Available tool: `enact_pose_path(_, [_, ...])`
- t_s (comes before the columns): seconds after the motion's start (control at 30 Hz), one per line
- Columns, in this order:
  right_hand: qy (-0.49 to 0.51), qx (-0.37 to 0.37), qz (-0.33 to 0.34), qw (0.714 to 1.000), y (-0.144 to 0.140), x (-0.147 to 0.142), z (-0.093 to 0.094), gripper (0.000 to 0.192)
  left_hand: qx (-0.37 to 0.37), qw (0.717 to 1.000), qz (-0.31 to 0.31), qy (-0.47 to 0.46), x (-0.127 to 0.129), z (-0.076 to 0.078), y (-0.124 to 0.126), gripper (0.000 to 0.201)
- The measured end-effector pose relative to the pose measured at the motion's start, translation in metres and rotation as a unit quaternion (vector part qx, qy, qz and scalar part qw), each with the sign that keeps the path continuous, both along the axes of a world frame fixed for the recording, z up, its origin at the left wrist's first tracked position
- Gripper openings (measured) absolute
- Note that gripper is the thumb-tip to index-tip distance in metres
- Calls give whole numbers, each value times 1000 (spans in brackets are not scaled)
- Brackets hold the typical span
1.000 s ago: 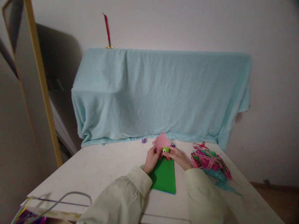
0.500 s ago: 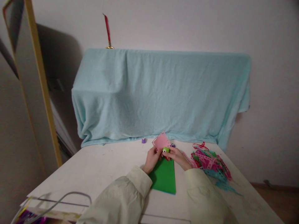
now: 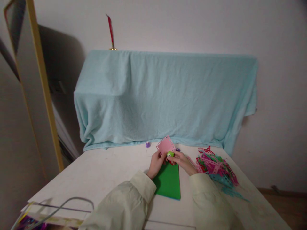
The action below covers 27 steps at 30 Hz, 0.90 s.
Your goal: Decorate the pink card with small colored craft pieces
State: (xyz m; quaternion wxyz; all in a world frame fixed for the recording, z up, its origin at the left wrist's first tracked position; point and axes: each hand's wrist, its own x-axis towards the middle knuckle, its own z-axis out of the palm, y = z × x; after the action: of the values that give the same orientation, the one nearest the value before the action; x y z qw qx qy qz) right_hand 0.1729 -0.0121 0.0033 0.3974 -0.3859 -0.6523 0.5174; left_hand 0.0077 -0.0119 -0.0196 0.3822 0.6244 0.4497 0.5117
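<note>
My left hand (image 3: 156, 163) is closed on the lower left part of a pink paper sheet (image 3: 166, 145), whose edges carry rows of punched holes. My right hand (image 3: 183, 161) has its fingers around a small lime-green craft punch (image 3: 170, 154) with a round eye-like button, set at the sheet's near corner. Beneath both hands lies a stack of coloured paper, green sheet (image 3: 168, 182) on top. Some red paper shows under the fingers. A purple punch (image 3: 147, 144) stands at the back of the table, and another dark purple punch (image 3: 177, 149) sits just behind my right hand.
A heap of punched paper strips (image 3: 216, 166) in pink, red, green and blue lies on the right of the white table (image 3: 115, 169). A light blue cloth (image 3: 168, 95) hangs along the back. A bag with a grey handle (image 3: 79, 198) is at the front left.
</note>
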Motion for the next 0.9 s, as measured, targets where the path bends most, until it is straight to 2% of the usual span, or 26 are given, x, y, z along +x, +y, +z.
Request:
enact_pose_path(0.27, [-2, 2, -1, 1000, 0, -1, 1, 48, -3, 1000, -6, -18, 0, 1, -1, 41])
enact_pose_path(0.63, [5, -3, -8, 1000, 4, -3, -6, 48, -11, 1000, -7, -18, 1, -4, 3, 42])
enact_pose_path(0.9, [9, 9, -1, 1000, 3, -2, -6, 41, 0, 1000, -23, -13, 0, -6, 3, 40])
